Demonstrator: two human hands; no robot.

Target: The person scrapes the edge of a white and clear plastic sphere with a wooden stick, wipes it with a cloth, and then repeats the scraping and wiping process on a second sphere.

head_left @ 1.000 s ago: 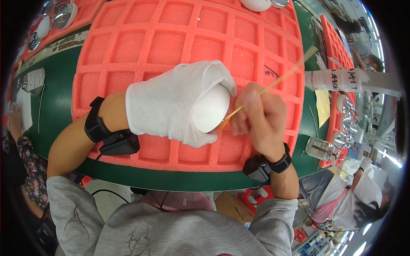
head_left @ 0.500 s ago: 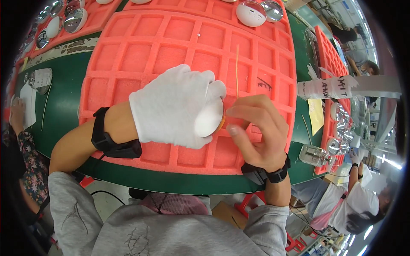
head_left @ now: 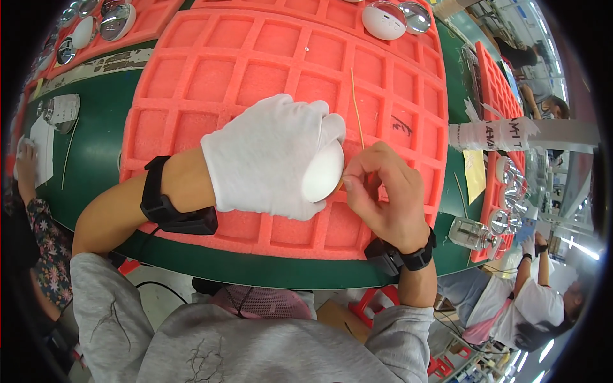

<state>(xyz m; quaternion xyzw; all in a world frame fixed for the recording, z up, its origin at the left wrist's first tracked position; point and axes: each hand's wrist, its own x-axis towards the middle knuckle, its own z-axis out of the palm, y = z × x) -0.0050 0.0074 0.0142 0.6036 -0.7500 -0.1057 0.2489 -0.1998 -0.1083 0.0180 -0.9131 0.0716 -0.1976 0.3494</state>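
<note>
My left hand [head_left: 271, 159], in a white glove, is wrapped round a smooth white dome-shaped shell [head_left: 324, 172], whose far side is covered by the fingers. My bare right hand [head_left: 386, 198] has thumb and index finger pinched together at the right rim of the shell. From behind its fingers rises a thin yellow stick [head_left: 355, 105], its lower end hidden in that hand. Whether the fingertips also grip something at the rim is too small to tell. Under both hands lies a red foam tray [head_left: 211, 78] with square pockets.
White and mirror-like shells [head_left: 383, 22] sit at the far right of the foam; more shells [head_left: 117, 22] lie far left. On the green table [head_left: 96, 150] stand a glass jar [head_left: 469, 233] at right and another jar [head_left: 62, 112] at left. A wrapped post [head_left: 491, 134] juts in. Other people work at both sides.
My right thumb and index finger have closed into a pinch at the shell's rim. The yellow stick now leans a little left at its top. My left hand keeps hold of the shell.
</note>
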